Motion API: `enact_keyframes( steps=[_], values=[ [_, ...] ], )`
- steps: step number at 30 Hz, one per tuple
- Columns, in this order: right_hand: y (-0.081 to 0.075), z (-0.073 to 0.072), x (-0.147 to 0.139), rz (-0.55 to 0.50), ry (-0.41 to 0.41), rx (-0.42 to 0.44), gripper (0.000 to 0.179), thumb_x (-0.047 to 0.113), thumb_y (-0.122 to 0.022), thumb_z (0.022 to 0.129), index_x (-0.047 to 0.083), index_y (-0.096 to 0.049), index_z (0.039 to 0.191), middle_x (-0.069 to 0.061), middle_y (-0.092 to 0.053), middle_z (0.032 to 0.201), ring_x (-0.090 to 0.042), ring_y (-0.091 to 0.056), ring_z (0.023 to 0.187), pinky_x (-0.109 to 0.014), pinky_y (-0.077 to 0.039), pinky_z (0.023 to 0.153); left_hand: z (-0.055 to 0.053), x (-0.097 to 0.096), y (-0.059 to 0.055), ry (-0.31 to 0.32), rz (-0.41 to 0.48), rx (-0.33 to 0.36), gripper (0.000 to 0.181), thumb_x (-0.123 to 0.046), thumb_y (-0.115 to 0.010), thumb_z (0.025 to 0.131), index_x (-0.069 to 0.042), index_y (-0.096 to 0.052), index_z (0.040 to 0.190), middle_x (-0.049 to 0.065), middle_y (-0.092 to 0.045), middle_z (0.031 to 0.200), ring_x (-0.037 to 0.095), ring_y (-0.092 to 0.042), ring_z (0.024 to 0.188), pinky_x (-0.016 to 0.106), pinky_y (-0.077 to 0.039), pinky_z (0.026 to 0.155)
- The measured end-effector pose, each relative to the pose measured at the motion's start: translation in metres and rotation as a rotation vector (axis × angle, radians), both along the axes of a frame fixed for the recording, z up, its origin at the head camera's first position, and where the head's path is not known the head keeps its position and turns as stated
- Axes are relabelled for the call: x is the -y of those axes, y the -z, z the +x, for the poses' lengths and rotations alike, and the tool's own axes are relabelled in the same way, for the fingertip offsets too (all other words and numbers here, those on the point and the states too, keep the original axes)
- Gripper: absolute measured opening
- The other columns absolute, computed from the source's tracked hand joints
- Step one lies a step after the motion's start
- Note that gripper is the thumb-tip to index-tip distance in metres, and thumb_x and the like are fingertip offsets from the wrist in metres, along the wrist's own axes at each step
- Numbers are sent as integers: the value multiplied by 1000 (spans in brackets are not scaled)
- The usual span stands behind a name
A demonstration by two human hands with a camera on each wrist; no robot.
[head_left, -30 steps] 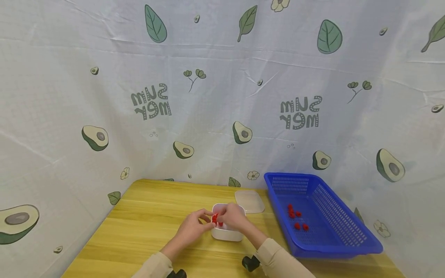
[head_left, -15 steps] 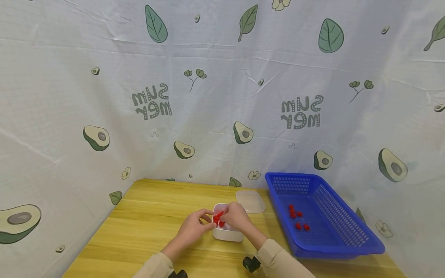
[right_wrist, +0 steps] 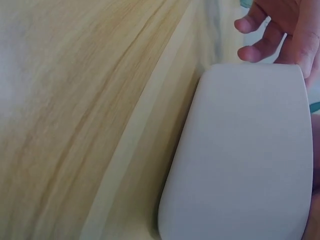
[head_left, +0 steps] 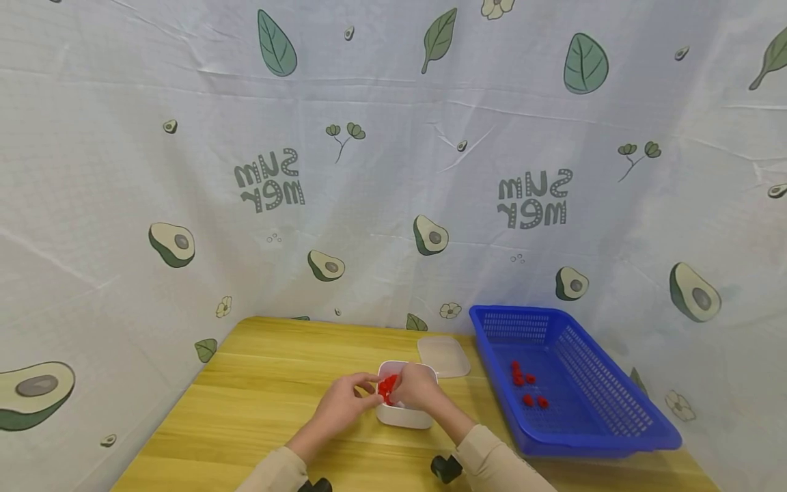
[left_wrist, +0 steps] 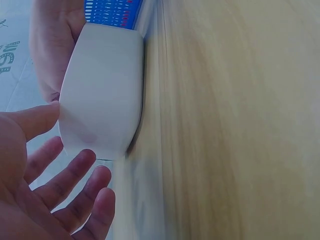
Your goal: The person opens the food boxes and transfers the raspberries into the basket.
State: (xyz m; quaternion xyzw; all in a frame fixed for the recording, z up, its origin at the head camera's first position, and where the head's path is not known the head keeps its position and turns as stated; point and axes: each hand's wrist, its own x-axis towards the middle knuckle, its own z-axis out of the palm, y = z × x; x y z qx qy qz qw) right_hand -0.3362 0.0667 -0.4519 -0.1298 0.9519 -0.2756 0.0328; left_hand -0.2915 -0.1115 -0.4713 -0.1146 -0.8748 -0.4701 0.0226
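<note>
A white plastic food box [head_left: 404, 417] stands on the wooden table, with several small red raspberry-like pieces [head_left: 385, 387] in its left part. My left hand [head_left: 341, 403] is at the box's left side. Its thumb touches the rim and its index finger reaches the far left corner; the other fingers spread loosely beside the wall in the left wrist view. My right hand [head_left: 417, 387] reaches down into the box from the right, bent fingers right at the red pieces. Its fingertips are hidden, so I cannot tell if they pinch one. Both wrist views mostly show the box's outer wall [right_wrist: 240, 150].
A translucent lid [head_left: 444, 356] lies flat behind the box. At the right stands a blue perforated basket [head_left: 590, 362] with several more red pieces [head_left: 518, 378] on its floor. A patterned white curtain [head_left: 381, 171] hangs behind the table [head_left: 246, 389].
My right hand has shifted slightly within the box, its fingers lower and nearer the front. More red shows at the box's left side than before. My left hand stays at the rim.
</note>
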Motion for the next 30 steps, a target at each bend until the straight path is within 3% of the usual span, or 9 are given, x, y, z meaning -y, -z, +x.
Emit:
enact_keyframes(
  steps=[14,25,30],
  values=[
    [2,-4,-6,-52,-83,10,16,10,-84,78,8,-71,68,1,-65,67,-17,-54,63,-28,-50,58,-1,-4,1,-6,-26,-5,38,-29,-77,89,-14,-69,122,0,-69,103,17,-57,83,31,-48,65],
    [3,-3,-7,-45,-118,5,15,9,-84,78,7,-72,70,0,-66,68,-17,-54,63,-28,-49,58,-1,-4,3,0,-15,-3,41,-29,-77,89,-15,-67,127,-2,-68,101,17,-57,82,29,-47,64],
    [3,-5,-7,-17,-158,-20,8,10,-84,79,8,-77,75,2,-69,73,-15,-55,70,-29,-50,64,-1,-4,2,3,-13,7,43,-30,-77,89,-15,-67,128,-2,-68,102,17,-57,85,30,-47,65]
  ],
)
